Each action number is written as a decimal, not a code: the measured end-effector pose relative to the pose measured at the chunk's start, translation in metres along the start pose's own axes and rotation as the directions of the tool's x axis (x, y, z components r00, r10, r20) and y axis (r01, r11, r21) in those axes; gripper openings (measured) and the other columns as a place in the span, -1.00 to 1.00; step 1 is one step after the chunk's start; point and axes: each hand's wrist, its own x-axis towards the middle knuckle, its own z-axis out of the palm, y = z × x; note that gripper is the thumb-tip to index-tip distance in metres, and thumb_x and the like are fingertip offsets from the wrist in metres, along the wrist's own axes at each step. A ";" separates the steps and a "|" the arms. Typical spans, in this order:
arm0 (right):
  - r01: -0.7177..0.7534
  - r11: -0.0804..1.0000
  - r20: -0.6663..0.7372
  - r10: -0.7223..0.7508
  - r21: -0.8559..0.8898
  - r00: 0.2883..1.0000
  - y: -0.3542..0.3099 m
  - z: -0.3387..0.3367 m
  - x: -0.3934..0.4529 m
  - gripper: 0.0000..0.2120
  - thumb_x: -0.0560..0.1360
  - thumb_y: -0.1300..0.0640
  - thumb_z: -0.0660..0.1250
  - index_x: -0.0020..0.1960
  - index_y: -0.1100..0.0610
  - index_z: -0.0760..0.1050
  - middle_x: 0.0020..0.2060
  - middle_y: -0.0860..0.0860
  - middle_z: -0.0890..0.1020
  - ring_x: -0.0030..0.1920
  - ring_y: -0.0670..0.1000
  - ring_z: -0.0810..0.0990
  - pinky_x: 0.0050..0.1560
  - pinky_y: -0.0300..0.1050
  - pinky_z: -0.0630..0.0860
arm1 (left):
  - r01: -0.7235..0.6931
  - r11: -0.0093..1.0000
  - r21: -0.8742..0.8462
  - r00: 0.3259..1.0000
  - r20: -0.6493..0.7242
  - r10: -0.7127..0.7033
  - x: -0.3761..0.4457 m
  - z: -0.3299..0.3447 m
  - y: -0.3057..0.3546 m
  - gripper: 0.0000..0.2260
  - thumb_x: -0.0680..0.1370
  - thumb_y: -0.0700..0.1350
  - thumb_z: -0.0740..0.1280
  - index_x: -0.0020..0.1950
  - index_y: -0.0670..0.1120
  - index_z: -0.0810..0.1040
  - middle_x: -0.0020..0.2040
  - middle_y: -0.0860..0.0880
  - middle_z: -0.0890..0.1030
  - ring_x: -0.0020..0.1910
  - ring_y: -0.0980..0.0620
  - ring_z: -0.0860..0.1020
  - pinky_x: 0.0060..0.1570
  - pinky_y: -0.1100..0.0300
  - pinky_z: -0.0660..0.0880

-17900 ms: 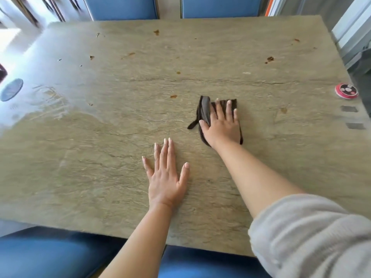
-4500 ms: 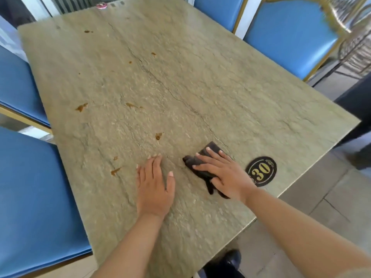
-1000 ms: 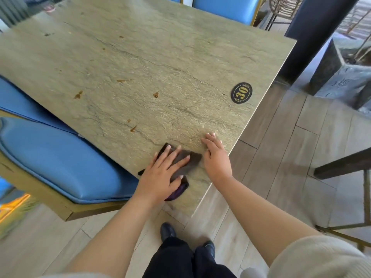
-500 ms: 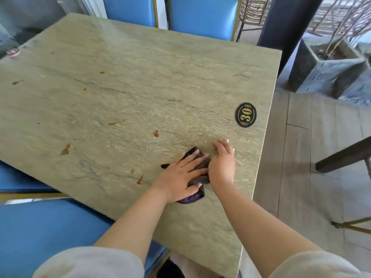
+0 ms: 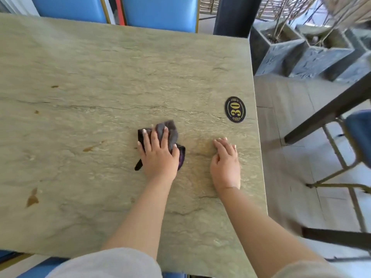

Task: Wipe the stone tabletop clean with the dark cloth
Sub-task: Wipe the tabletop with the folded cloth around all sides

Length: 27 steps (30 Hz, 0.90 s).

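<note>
The dark cloth (image 5: 169,130) lies bunched on the greenish stone tabletop (image 5: 112,73), right of centre. My left hand (image 5: 159,155) lies flat on top of the cloth, fingers straight and pressing it down. My right hand (image 5: 225,161) rests on the bare stone to the right of the cloth, fingers loosely together, apart from the cloth and near the table's right edge. Brown stains mark the stone at the left: one smear (image 5: 92,147) left of the cloth, a bigger one (image 5: 32,198) near the left edge, small spots (image 5: 54,86) farther back.
A black oval "30" plaque (image 5: 235,109) sits near the table's right edge. Blue chairs (image 5: 160,11) stand at the far side. Grey stone planters (image 5: 301,55) and another chair (image 5: 357,137) stand on the floor to the right.
My left hand has taken over the cloth from the right. Since half a second ago the right hand has moved off the cloth to the right, and the cloth has slid further onto the table.
</note>
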 end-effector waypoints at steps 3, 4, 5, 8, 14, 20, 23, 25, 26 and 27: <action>0.021 1.000 0.008 -0.021 0.011 1.000 0.001 0.000 0.000 -0.60 0.52 0.35 0.14 0.30 0.18 0.49 0.35 0.02 0.46 0.45 -0.02 0.21 0.52 -0.02 0.04 | -0.242 0.970 0.026 0.970 0.034 0.242 -0.043 0.003 0.013 -0.43 0.55 0.20 -0.04 0.56 0.08 0.12 0.58 -0.07 0.10 0.57 -0.16 -0.03 0.49 -0.14 -0.10; 0.023 0.999 0.008 -0.024 0.027 1.000 0.001 0.000 0.001 -0.61 0.51 0.36 0.14 0.29 0.19 0.51 0.34 0.03 0.47 0.45 -0.01 0.23 0.52 -0.02 0.04 | -0.323 0.946 0.016 0.944 0.072 0.321 -0.053 0.003 0.018 -0.40 0.52 0.23 -0.07 0.56 0.10 0.12 0.59 -0.06 0.08 0.57 -0.15 -0.04 0.49 -0.14 -0.11; 0.017 0.998 0.006 -0.017 0.056 1.000 0.001 -0.002 0.000 -0.61 0.50 0.37 0.13 0.26 0.20 0.52 0.32 0.03 0.49 0.45 0.00 0.25 0.52 -0.03 0.04 | -0.375 0.927 0.000 0.921 0.118 0.372 -0.058 0.003 0.022 -0.37 0.50 0.27 -0.11 0.56 0.12 0.10 0.59 -0.03 0.04 0.57 -0.12 -0.07 0.50 -0.13 -0.13; -0.064 0.986 -0.005 0.065 0.154 0.998 0.000 -0.007 -0.007 -0.62 0.51 0.37 0.12 0.23 0.18 0.54 0.31 0.03 0.49 0.45 0.03 0.27 0.51 0.00 0.10 | -0.388 0.905 -0.178 0.895 0.161 0.415 -0.052 -0.012 0.021 -0.38 0.49 0.31 -0.17 0.54 0.20 0.10 0.59 0.06 0.05 0.57 -0.03 -0.04 0.50 -0.08 -0.12; 0.067 0.979 0.153 -0.037 -0.194 0.987 -0.055 0.025 -0.053 -0.41 0.52 -0.20 0.14 0.50 -0.02 0.22 0.49 0.17 0.18 0.51 0.20 0.00 0.52 0.16 -0.06 | -0.225 0.960 -0.164 0.974 -0.066 0.217 -0.030 -0.040 -0.054 -0.53 0.66 0.08 -0.01 0.58 0.07 0.08 0.59 -0.02 0.05 0.56 -0.03 0.02 0.50 -0.05 -0.10; 0.123 0.892 0.237 -0.018 -0.435 0.971 -0.041 0.034 -0.017 -0.37 0.56 -0.28 0.01 0.56 -0.10 -0.05 0.56 0.09 -0.08 0.53 0.16 -0.23 0.49 0.16 -0.29 | 0.182 0.983 0.011 0.961 0.208 -0.180 -0.032 -0.043 -0.148 -0.38 0.64 0.18 -0.06 0.58 -0.09 -0.19 0.58 -0.07 -0.27 0.55 -0.04 -0.29 0.50 -0.06 -0.27; 0.007 0.888 0.178 0.085 -0.460 0.980 -0.049 0.045 0.001 -0.40 0.59 -0.15 0.02 0.56 -0.04 -0.05 0.56 0.11 -0.12 0.53 0.17 -0.25 0.50 0.12 -0.26 | 0.188 0.982 -0.013 0.933 0.316 -0.174 -0.027 -0.045 -0.151 -0.37 0.62 0.22 -0.13 0.54 -0.03 -0.33 0.52 -0.01 -0.42 0.50 0.00 -0.42 0.47 -0.03 -0.36; -0.001 0.898 0.180 0.090 -0.441 0.979 -0.068 0.062 -0.003 -0.38 0.58 -0.07 0.04 0.57 0.02 -0.09 0.55 0.13 -0.16 0.53 0.16 -0.27 0.51 0.08 -0.28 | 0.213 0.976 -0.042 0.920 0.343 -0.186 -0.024 -0.047 -0.151 -0.40 0.63 0.22 -0.14 0.54 0.00 -0.34 0.52 0.02 -0.43 0.48 0.03 -0.43 0.47 -0.01 -0.37; 0.037 0.905 0.205 0.055 -0.423 0.977 -0.081 0.074 -0.008 -0.37 0.58 -0.04 0.04 0.57 0.03 -0.11 0.55 0.13 -0.18 0.53 0.16 -0.28 0.51 0.05 -0.29 | 0.219 0.973 -0.067 0.917 0.355 -0.182 -0.023 -0.048 -0.152 -0.41 0.63 0.21 -0.14 0.53 0.01 -0.34 0.52 0.04 -0.43 0.48 0.04 -0.44 0.46 0.00 -0.38; 0.094 0.917 0.244 0.004 -0.389 0.970 -0.095 0.086 -0.014 -0.38 0.58 -0.01 0.04 0.57 0.05 -0.12 0.55 0.12 -0.19 0.53 0.14 -0.30 0.50 0.03 -0.31 | 0.225 0.970 -0.092 0.914 0.365 -0.177 -0.023 -0.050 -0.153 -0.42 0.64 0.20 -0.14 0.53 0.02 -0.34 0.52 0.05 -0.43 0.47 0.06 -0.45 0.46 0.02 -0.39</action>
